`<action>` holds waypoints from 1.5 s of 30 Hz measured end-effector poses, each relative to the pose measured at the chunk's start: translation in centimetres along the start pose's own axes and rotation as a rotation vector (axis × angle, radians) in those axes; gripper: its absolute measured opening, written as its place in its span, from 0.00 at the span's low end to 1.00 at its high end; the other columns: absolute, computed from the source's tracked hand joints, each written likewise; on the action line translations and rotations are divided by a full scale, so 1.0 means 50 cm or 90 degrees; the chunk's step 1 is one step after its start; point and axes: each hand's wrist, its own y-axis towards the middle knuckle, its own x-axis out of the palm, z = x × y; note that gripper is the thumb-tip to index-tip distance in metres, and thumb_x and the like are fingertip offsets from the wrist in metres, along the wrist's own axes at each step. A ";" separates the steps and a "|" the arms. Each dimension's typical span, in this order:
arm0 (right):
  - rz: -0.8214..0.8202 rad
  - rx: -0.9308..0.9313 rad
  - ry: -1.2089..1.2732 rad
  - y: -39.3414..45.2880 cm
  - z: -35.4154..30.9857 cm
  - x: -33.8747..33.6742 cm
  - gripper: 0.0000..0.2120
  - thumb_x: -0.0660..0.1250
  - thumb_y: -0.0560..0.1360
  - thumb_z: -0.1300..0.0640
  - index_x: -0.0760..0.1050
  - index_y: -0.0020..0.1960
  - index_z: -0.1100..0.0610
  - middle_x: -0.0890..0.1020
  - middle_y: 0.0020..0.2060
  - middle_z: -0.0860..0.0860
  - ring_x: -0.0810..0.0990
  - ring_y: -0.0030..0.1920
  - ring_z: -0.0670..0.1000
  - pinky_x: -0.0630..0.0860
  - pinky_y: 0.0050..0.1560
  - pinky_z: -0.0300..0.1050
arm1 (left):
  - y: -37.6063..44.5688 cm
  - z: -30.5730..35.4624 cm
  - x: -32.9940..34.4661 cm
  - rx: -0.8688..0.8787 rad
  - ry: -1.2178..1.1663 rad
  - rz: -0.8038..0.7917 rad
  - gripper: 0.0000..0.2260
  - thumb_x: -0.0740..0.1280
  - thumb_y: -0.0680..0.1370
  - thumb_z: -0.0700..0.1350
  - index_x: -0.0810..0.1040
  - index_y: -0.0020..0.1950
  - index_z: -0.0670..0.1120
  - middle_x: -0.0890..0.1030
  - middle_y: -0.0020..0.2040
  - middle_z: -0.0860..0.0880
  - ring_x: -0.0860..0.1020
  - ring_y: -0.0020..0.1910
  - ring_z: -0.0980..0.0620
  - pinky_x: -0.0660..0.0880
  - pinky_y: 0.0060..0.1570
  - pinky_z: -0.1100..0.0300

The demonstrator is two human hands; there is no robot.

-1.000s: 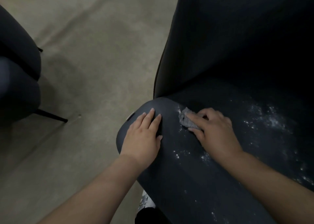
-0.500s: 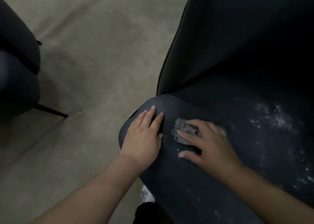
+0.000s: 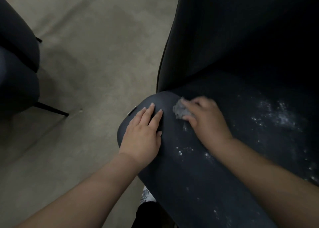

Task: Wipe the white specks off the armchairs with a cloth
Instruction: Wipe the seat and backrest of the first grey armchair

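A dark navy armchair [image 3: 215, 184] with a smooth, matte, tightly upholstered skin fills the right of the view. Its rounded, padded edge runs as a long bolster from the lower right up toward the centre, ending in a blunt dome beside the upright back panel. A small pale tab [image 3: 131, 111] sticks out at the dome's left side.

A small grey cloth [image 3: 180, 110], crumpled into a soft, wrinkled wad, is pressed onto the top of this edge near the dome. It is held under the right hand [image 3: 207, 120], whose fingers are curled over and around it; the hand is motion-blurred. The left hand [image 3: 141, 139] lies flat on the dome just beside it, fingers straight and close together, pointing away from the person.

White specks [image 3: 276, 117], powdery and scattered, are dusted across the seat to the right of the cloth, with a smaller patch on the edge below the right wrist.

A second dark armchair [image 3: 17, 68] with a thin black leg stands well apart at the left, on a dull beige floor [image 3: 89, 63].
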 end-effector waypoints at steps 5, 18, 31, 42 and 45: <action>-0.035 -0.094 0.002 -0.131 0.016 -0.019 0.21 0.77 0.65 0.64 0.81 0.57 0.54 0.78 0.45 0.54 0.75 0.42 0.57 0.77 0.40 0.50 | -0.002 -0.002 -0.006 0.011 0.025 -0.009 0.27 0.57 0.81 0.52 0.53 0.79 0.54 0.50 0.80 0.50 0.50 0.77 0.48 0.52 0.75 0.52; -0.036 -0.079 0.018 -0.174 -0.002 -0.024 0.20 0.77 0.65 0.64 0.82 0.56 0.53 0.78 0.44 0.56 0.77 0.43 0.58 0.78 0.40 0.53 | -0.038 0.009 0.000 0.010 0.051 -0.019 0.27 0.57 0.81 0.53 0.53 0.78 0.56 0.49 0.80 0.51 0.50 0.77 0.48 0.54 0.73 0.52; -0.065 -0.071 0.049 -0.188 -0.010 -0.027 0.19 0.76 0.67 0.61 0.82 0.56 0.50 0.77 0.45 0.55 0.75 0.45 0.58 0.77 0.43 0.55 | -0.048 0.012 -0.002 -0.001 0.038 -0.048 0.28 0.59 0.81 0.49 0.53 0.79 0.54 0.49 0.80 0.51 0.50 0.77 0.47 0.57 0.74 0.53; -0.023 -0.057 0.039 -0.228 -0.070 0.029 0.17 0.73 0.69 0.58 0.81 0.57 0.48 0.77 0.46 0.54 0.75 0.44 0.58 0.76 0.42 0.53 | -0.076 0.019 0.007 0.053 0.071 -0.032 0.29 0.59 0.80 0.48 0.53 0.79 0.49 0.51 0.80 0.49 0.52 0.76 0.47 0.55 0.73 0.53; 0.027 -0.034 0.002 -0.274 -0.014 -0.001 0.13 0.70 0.72 0.58 0.82 0.56 0.52 0.78 0.46 0.58 0.76 0.44 0.59 0.77 0.42 0.53 | -0.082 0.021 0.011 0.056 0.076 -0.032 0.28 0.58 0.80 0.47 0.53 0.79 0.48 0.51 0.80 0.49 0.52 0.76 0.46 0.55 0.74 0.52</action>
